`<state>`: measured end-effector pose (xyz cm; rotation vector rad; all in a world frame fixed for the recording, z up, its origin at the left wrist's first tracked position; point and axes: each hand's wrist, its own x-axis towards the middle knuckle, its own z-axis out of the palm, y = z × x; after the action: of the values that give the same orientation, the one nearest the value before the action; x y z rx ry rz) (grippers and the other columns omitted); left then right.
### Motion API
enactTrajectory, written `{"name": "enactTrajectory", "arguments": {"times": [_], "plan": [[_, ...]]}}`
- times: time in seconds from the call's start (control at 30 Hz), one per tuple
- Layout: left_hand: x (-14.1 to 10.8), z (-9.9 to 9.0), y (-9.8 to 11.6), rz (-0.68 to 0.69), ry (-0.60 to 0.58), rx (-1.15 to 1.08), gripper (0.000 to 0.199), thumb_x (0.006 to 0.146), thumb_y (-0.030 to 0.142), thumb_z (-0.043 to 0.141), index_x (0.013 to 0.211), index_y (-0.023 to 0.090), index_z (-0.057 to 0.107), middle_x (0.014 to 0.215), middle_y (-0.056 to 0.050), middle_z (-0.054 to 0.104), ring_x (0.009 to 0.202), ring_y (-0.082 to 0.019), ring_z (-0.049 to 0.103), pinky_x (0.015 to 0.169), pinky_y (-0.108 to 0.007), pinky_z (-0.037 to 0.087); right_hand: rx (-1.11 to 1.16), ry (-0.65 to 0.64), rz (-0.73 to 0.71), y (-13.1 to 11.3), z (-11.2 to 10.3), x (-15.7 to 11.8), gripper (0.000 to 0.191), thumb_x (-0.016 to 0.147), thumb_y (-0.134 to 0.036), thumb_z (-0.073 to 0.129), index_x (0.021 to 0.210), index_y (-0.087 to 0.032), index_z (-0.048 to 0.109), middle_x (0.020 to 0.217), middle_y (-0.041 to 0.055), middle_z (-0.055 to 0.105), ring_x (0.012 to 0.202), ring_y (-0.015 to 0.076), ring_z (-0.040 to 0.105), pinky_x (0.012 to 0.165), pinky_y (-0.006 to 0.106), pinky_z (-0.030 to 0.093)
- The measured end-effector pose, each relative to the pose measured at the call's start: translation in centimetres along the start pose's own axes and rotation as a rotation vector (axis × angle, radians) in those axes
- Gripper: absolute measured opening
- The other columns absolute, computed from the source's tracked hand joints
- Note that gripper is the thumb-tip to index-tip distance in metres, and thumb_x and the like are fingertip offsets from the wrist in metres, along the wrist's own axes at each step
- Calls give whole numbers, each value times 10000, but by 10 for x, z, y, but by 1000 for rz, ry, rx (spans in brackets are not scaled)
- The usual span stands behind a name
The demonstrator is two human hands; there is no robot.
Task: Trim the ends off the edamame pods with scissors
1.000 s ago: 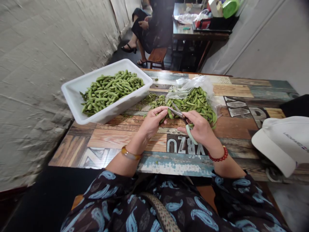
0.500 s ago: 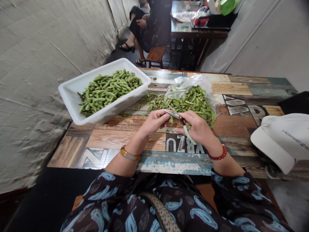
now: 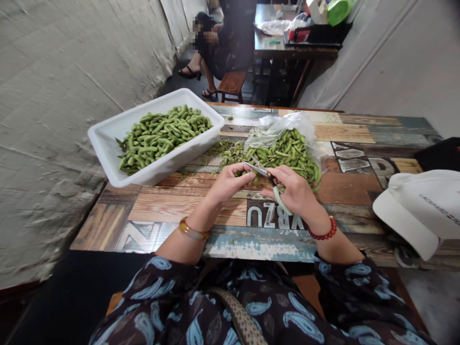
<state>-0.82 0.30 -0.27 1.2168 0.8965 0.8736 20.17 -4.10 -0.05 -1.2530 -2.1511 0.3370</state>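
Observation:
My right hand [image 3: 293, 190] is closed around a pair of scissors [image 3: 259, 169] with pale green handles, its blades parted and pointing left. Close to the blades, my left hand [image 3: 230, 183] pinches a green edamame pod [image 3: 256, 180], mostly covered by the fingers. Behind both hands lies a heap of edamame pods [image 3: 296, 151], partly inside a clear plastic bag [image 3: 304, 123]. Left of that heap is a small pile of trimmed stem bits [image 3: 228, 152]. A white plastic tub [image 3: 158, 178] on the left holds many more pods.
The patchwork-patterned table [image 3: 179, 206] stands against a rough wall on the left. At its right edge lies a white cap [image 3: 413, 206], with a black object [image 3: 440, 152] behind. Beyond the table, a person [image 3: 235, 43] sits on a stool near another table [image 3: 269, 45].
The pod in my left hand shows less between the fingers, and the left thumb has straightened towards the scissors. My right hand with the scissors has barely moved.

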Motion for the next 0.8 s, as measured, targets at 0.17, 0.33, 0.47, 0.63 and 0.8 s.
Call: {"name": "enactTrajectory", "arguments": {"times": [0.17, 0.33, 0.47, 0.63, 0.8], "plan": [[-2, 1, 4, 0, 10, -20, 286, 703, 382, 785, 853, 149, 712, 606, 28, 560, 496, -66, 411, 480, -214, 283, 13, -28, -16, -2, -2, 1, 489, 847, -377, 733, 1281, -198, 596, 1059, 104, 635, 948, 266, 640, 837, 397, 542], [-3, 2, 5, 55, 11, 79, 240, 721, 354, 766, 853, 153, 759, 607, 7, 602, 545, -91, 448, 528, -223, 338, 28, -40, -23, -1, -2, 1, 499, 845, -393, 733, 1282, -195, 596, 1062, 108, 635, 943, 264, 637, 832, 402, 541], [-3, 0, 6, 78, 13, 135, 242, 724, 347, 761, 865, 153, 784, 639, -16, 648, 614, -122, 516, 584, -236, 389, 23, -59, -39, -1, -3, 1, 503, 839, -422, 739, 1265, -190, 604, 1061, 108, 638, 945, 265, 636, 831, 393, 531], [-4, -1, 7, 90, -12, 151, 233, 738, 359, 759, 831, 146, 775, 677, -20, 668, 662, -127, 554, 659, -245, 427, 24, -81, -48, 3, -4, 0, 456, 873, -423, 704, 1244, -172, 619, 968, 84, 633, 839, 229, 619, 730, 338, 506], [-2, -2, 5, 95, -32, 160, 284, 756, 382, 748, 902, 140, 772, 727, -27, 682, 699, -135, 564, 692, -253, 432, -24, -88, -40, 3, -6, -2, 422, 898, -422, 676, 1247, -192, 619, 930, 63, 627, 774, 197, 601, 689, 302, 477]]}}
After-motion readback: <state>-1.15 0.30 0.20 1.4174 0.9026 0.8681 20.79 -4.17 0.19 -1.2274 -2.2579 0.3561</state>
